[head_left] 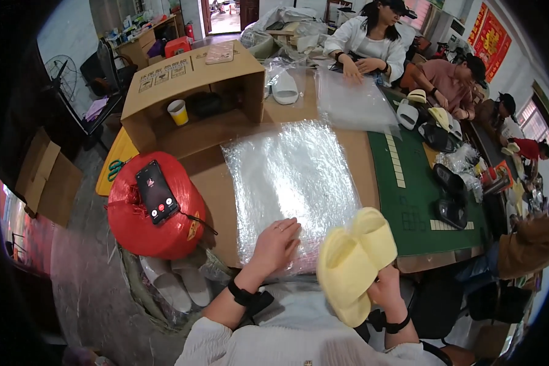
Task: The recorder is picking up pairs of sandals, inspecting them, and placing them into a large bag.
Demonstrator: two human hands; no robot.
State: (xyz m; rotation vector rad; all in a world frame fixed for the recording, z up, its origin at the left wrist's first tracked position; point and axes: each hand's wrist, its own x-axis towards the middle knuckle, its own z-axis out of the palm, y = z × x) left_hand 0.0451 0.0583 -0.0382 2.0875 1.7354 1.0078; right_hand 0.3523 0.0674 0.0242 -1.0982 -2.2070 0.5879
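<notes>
Yellow slippers, one pair: were pinched by right hand, extending from grip toward clear plastic bags; left hand, unclenched, rested on bags

This looks like a small workshop. People sit along tables scattered with slippers. A flat stack of clear plastic lies near an open cardboard box.

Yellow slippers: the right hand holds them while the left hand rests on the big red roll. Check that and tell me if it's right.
Not quite: the left hand rests on the clear plastic, not on the big red roll. The head view shows it. The right hand does hold the yellow slippers.
</notes>
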